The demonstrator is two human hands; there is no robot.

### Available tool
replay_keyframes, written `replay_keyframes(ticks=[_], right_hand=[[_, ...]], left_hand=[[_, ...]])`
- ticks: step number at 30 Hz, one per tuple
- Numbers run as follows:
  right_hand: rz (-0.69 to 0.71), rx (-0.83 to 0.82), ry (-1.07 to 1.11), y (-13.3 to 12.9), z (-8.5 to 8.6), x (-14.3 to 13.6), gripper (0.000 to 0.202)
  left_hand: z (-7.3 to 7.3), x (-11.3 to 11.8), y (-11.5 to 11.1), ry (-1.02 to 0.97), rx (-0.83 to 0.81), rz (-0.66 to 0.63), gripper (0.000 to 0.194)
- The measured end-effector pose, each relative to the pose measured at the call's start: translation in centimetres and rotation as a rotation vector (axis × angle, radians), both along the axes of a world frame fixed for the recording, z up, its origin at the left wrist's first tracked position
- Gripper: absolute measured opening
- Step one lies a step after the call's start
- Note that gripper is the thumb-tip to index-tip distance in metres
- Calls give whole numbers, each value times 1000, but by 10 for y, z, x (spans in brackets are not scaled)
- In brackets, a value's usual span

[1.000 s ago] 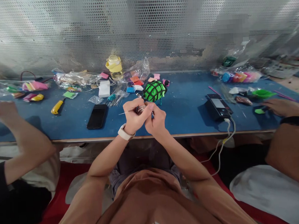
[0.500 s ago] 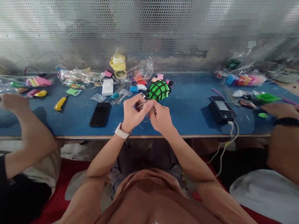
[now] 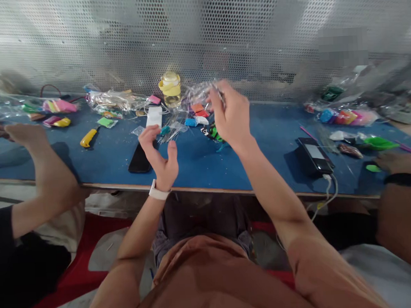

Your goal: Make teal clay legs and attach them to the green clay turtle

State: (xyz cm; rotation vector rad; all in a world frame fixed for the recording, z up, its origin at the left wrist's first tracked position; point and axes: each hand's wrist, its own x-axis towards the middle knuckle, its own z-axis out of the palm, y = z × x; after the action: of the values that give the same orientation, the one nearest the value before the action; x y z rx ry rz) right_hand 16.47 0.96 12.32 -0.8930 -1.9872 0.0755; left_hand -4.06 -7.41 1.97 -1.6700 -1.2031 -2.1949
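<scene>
My left hand (image 3: 160, 157) hovers over the phone (image 3: 139, 158), fingers curved and spread, with nothing in it. My right hand (image 3: 231, 113) is raised over the back of the table, its fingers bent around something thin and shiny, blurred by motion. A crumpled clear bag (image 3: 197, 93) lies just left of its fingertips. Under and beside the right hand, the green and black netted object (image 3: 215, 134) is mostly hidden. Orange, red, white and blue packets (image 3: 190, 122) sit between the two hands.
A yellow-lidded jar (image 3: 171, 88) stands by the perforated metal wall. A yellow cutter (image 3: 88, 138) lies left. At right is a black device (image 3: 315, 155) with a white cable. Other people's hands (image 3: 30, 135) (image 3: 402, 163) rest at both table sides.
My hands were together over the table's front, pinching thin wire-like pieces. They have parted: the left moved left and opened, the right moved up and away to the back. The view has shifted slightly.
</scene>
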Motion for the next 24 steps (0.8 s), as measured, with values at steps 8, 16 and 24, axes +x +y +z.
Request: replay_keyframes(ticks=[8,16,24], right_hand=[[92,252,-340,156,46,-58,24],[187,187,-689,286,32,-72,21],[114,265,-220,370,54,-44,46]], left_hand=[[-34,13,-22,341,-283,-93,15],[-35,20,-17,522,-453,-235,12],[-37,21,-17,539,-442,-280,9]])
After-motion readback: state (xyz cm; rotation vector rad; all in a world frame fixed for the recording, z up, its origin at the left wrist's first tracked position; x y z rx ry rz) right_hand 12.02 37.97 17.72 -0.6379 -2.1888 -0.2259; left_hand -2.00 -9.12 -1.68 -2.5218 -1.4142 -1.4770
